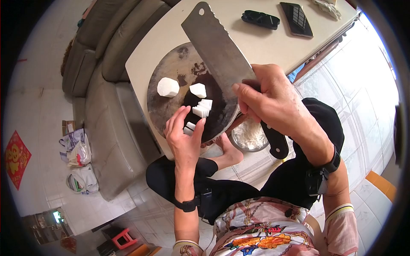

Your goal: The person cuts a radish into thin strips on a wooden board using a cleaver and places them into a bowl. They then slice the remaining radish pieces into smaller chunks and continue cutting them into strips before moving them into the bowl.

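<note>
My right hand (273, 96) grips a large cleaver (220, 51) near where the blade meets the black handle; the blade is raised over the right part of a round dark chopping board (168, 113). My left hand (183, 130) rests at the board's near edge, fingers apart and curved around small white slices (188, 128). Whether its fingertips touch them I cannot tell. Just beyond its fingers lies a row of thin white slices (202, 108). Farther back are a white chunk (197, 90) and a larger white block (168, 87).
The board stands on a cream table (147, 55). A metal bowl of white shreds (250, 135) is below the board's right edge. A black case (260, 19) and a phone (296, 19) lie at the back. A grey sofa (115, 128) stands left, near bags (81, 160).
</note>
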Demonstrator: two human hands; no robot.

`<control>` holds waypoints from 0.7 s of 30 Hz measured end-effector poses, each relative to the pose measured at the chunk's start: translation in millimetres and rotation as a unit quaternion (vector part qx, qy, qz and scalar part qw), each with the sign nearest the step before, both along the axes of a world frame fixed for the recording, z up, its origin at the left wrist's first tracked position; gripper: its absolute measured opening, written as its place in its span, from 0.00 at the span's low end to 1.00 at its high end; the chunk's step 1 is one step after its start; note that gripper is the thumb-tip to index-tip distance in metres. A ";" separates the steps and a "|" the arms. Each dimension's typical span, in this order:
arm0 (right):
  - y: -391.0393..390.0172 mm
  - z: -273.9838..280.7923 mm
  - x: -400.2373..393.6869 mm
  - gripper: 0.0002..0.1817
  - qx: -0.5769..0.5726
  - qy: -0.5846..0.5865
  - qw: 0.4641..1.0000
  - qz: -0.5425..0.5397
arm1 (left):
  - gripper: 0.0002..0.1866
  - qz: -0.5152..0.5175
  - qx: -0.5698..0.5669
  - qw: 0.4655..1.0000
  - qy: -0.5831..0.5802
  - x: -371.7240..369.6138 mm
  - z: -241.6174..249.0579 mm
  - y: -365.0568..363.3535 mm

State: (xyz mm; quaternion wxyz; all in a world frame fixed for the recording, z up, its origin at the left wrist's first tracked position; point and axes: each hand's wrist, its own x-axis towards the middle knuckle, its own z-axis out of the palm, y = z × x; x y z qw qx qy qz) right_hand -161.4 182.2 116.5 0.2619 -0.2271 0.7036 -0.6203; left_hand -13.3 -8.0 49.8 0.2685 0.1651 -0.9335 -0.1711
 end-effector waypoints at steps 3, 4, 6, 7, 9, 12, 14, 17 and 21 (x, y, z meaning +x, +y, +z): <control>-0.6 -8.0 -1.7 0.19 0.002 0.048 0.999 -0.010 | 0.19 0.009 0.059 0.998 -0.034 -5.5 -10.9 -3.0; -0.8 -9.3 -1.7 0.19 0.003 0.048 0.999 -0.012 | 0.19 0.010 0.085 0.996 -0.023 -5.4 -13.3 -4.8; -1.3 -10.9 -1.4 0.19 -0.019 0.051 0.998 -0.022 | 0.18 0.010 0.110 0.994 -0.014 -6.4 -13.7 -4.8; -0.8 -11.0 -1.6 0.19 -0.019 0.050 0.998 -0.023 | 0.18 0.019 0.115 0.993 -0.006 -6.9 -12.1 -3.6; 0.2 -10.6 -2.3 0.19 -0.014 0.061 0.998 -0.015 | 0.18 0.028 0.120 0.992 0.001 -6.6 -11.3 -3.0; -0.8 -10.8 -0.3 0.18 -0.025 0.060 0.997 -0.028 | 0.19 0.031 0.115 0.993 -0.006 -6.4 -11.6 -5.8; -1.6 -10.5 0.3 0.18 -0.027 0.060 0.997 -0.031 | 0.20 0.017 0.041 0.999 -0.005 -8.4 -14.0 -11.1; -1.3 -11.7 -0.5 0.17 -0.034 0.063 0.997 -0.031 | 0.22 0.034 0.075 0.997 -0.003 -10.4 -10.4 -13.2; -0.7 -10.6 -1.0 0.18 -0.034 0.058 0.997 -0.026 | 0.18 0.053 0.213 0.975 0.032 -15.2 -2.7 -11.4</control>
